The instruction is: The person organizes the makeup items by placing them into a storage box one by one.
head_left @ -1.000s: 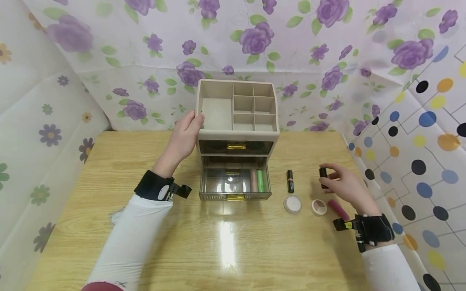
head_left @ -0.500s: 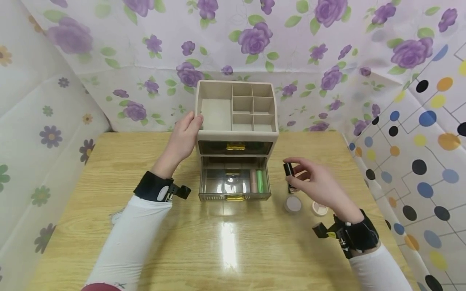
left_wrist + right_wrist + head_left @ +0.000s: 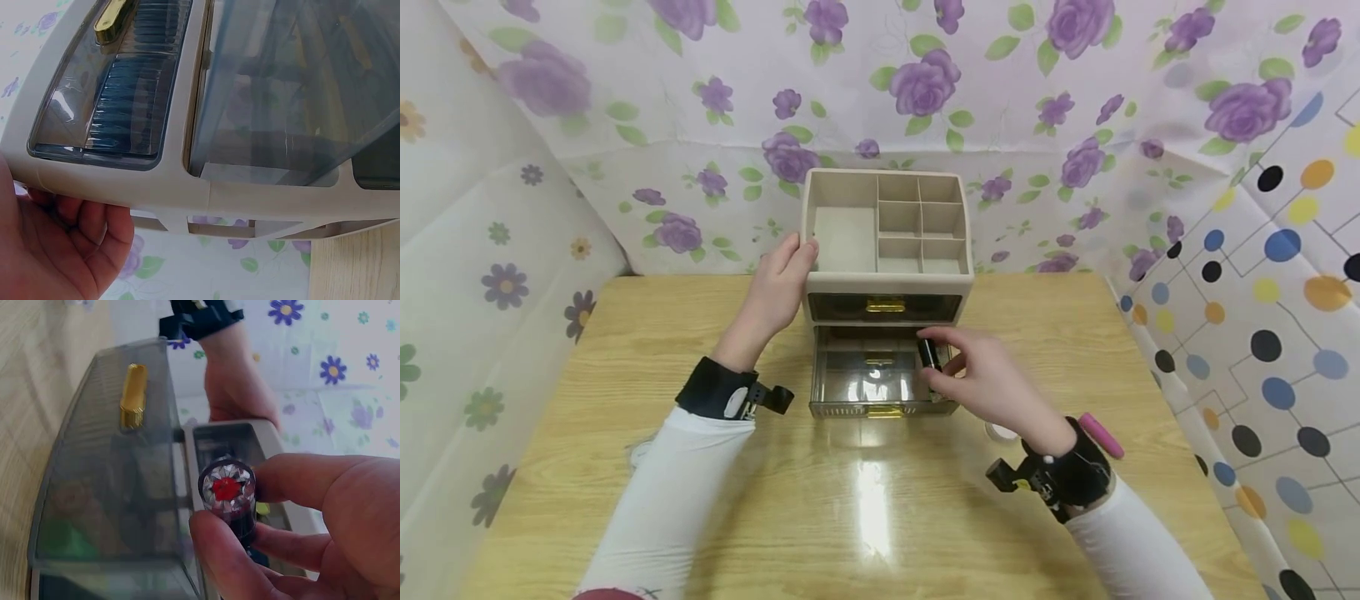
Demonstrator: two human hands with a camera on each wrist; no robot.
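Note:
My right hand [image 3: 992,379] pinches a black lipstick tube [image 3: 928,354] between thumb and fingers, above the right side of the open drawer [image 3: 850,408]. In the right wrist view the lipstick [image 3: 228,487] shows a clear faceted end with a red centre. My left hand [image 3: 775,287] grips the left side of the beige makeup organizer [image 3: 887,282]; the left wrist view shows its fingers curled against the organizer's edge. The drawer is smoky and see-through with a gold handle. My right hand mostly hides the tubes inside it, though a green blur shows through its front in the right wrist view.
A pink tube [image 3: 1101,435] lies on the wooden table [image 3: 775,500] by my right wrist. One round white compact [image 3: 1000,432] is partly covered by the right hand. Behind the organizer hangs a floral sheet [image 3: 700,150], and a dotted sheet [image 3: 1262,333] borders the right.
My right hand has carried the black lipstick leftward from the table's right side to over the open drawer. It now covers the second black tube on the table. The left hand keeps its grip.

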